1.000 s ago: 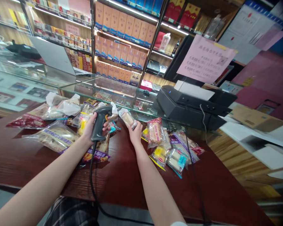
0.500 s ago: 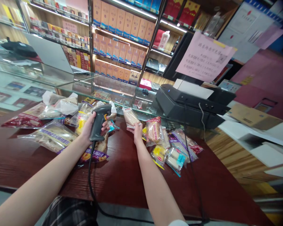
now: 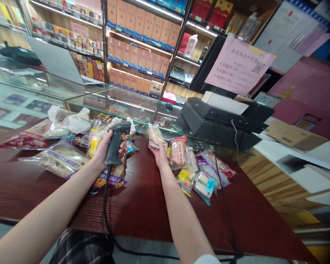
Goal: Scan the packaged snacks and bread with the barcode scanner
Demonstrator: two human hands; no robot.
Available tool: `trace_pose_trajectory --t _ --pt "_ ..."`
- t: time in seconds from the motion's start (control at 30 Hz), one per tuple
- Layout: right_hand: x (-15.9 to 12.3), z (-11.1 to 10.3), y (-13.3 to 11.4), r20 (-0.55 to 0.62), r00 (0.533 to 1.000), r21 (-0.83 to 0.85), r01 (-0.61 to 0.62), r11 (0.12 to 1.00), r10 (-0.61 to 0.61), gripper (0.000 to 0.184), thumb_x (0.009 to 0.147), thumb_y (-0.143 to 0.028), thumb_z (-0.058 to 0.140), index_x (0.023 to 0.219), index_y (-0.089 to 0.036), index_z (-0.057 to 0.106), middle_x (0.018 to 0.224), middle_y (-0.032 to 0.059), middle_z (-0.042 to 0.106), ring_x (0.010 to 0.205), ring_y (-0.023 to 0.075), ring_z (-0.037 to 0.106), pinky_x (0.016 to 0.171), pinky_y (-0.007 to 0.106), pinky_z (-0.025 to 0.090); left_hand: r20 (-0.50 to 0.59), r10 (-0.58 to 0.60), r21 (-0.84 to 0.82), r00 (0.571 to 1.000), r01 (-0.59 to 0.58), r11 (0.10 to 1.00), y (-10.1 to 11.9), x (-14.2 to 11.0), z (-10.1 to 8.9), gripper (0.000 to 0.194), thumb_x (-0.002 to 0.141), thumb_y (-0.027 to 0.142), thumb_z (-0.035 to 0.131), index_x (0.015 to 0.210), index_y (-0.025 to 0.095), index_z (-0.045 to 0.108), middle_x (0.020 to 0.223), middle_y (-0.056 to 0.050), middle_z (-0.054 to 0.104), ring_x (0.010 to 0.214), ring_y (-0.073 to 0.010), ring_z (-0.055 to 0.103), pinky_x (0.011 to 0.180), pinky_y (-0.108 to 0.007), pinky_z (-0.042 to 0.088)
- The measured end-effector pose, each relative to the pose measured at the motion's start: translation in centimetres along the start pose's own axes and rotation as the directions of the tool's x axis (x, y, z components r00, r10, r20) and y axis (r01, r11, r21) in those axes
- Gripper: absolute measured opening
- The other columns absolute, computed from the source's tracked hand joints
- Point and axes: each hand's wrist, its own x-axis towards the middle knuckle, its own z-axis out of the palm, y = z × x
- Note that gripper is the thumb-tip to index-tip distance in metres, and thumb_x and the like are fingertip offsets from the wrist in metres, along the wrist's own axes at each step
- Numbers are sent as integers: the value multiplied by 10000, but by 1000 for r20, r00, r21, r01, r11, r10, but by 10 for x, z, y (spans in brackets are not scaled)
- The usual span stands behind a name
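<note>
My left hand [image 3: 106, 148] is shut around the grip of a black corded handheld barcode scanner [image 3: 115, 141], whose head points up and away from me. Its black cable [image 3: 106, 216] drops to the counter's front edge and beyond. My right hand [image 3: 160, 154] holds up a clear-wrapped pastry [image 3: 155, 135] by its lower end, close to the scanner but apart from it. Between my hands and around them, several wrapped cakes and snack bags lie on the dark red wooden counter [image 3: 143, 209].
A glass display case [image 3: 112, 99] stands behind the snacks. A black receipt printer or till unit [image 3: 214, 123] sits to the right, below a pink handwritten notice [image 3: 238, 66]. Shelves of boxed goods [image 3: 140, 44] fill the back, and a laptop [image 3: 53, 58] stands at the left.
My right hand has turned the pastry more upright and moved it slightly toward the scanner. The scanner stays in about the same place, and the view has shifted slightly.
</note>
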Motion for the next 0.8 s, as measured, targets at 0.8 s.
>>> trace_pose_trajectory --t 0.8 --pt "0 1 2 -5 995 36 -98 995 98 405 668 -180 699 983 -218 447 739 -43 712 566 108 683 514 175 531 -46 -15 114 999 21 993 -2 -2 12 554 1005 436 200 950 88 628 565 -38 546 425 -130 512 610 -285 572"
